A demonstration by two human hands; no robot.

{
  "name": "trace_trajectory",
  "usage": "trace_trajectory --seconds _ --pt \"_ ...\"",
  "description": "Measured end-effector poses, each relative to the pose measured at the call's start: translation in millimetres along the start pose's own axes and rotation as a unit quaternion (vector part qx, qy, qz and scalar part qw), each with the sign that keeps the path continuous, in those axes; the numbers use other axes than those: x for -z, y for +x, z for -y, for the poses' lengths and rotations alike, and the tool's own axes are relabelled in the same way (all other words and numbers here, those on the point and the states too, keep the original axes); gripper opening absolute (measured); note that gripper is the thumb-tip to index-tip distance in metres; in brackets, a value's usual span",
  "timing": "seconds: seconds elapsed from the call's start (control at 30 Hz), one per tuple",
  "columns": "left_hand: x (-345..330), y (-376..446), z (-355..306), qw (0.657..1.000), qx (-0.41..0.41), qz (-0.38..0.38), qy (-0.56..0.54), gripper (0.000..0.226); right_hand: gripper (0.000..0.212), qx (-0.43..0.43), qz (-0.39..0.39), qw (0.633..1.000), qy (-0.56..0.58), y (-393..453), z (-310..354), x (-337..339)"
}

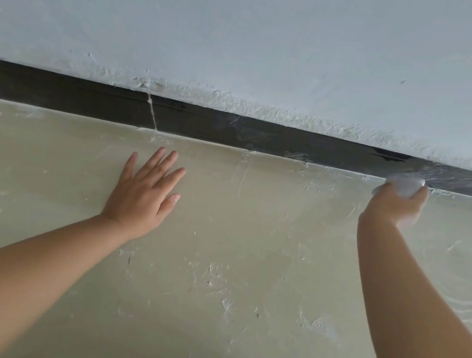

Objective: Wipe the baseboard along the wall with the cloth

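The person is down low facing the wall, and the right hand [396,204] is closed around a bunched pale whitish cloth [405,184], pressing it against the lower edge of the long dark, almost black baseboard strip [206,124] where it meets the floor, well toward the right end of what can be seen. The left hand [144,191] lies flat and spread wide on the cream-coloured, plaster-smeared floor [236,226], holding nothing and apparently just propping the body up. As for progress, I would judge the job to be somewhere in the middle: the stretch around and to the right of the cloth shows greyish streaks (wipe marks or leftover dust, I cannot tell which), and there is a paler smudged patch near the middle, while the left portion, past a thin white crack line [152,112], looks evenly dark. Which parts are finished is hard to say, and the pale rough-plastered wall [253,39] hides nothing further.
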State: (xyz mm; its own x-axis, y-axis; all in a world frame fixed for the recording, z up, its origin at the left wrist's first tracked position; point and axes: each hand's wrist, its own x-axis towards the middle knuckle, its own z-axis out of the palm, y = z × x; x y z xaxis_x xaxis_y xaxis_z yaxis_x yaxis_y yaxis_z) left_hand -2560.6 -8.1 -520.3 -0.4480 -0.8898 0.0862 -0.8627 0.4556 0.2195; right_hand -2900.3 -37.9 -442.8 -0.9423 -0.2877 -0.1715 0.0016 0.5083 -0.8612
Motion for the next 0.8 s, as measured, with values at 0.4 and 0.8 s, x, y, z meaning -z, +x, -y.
trace_trajectory --seconds 0.4,0.8 --pt "-14 -1 -8 0.999 0.039 -0.003 0.014 0.046 0.065 0.083 0.138 0.985 -0.054 -71 -1 -43" --pt "-17 0 -7 0.999 0.048 -0.006 0.014 0.043 0.054 -0.025 0.152 0.985 0.074 -86 5 -49"
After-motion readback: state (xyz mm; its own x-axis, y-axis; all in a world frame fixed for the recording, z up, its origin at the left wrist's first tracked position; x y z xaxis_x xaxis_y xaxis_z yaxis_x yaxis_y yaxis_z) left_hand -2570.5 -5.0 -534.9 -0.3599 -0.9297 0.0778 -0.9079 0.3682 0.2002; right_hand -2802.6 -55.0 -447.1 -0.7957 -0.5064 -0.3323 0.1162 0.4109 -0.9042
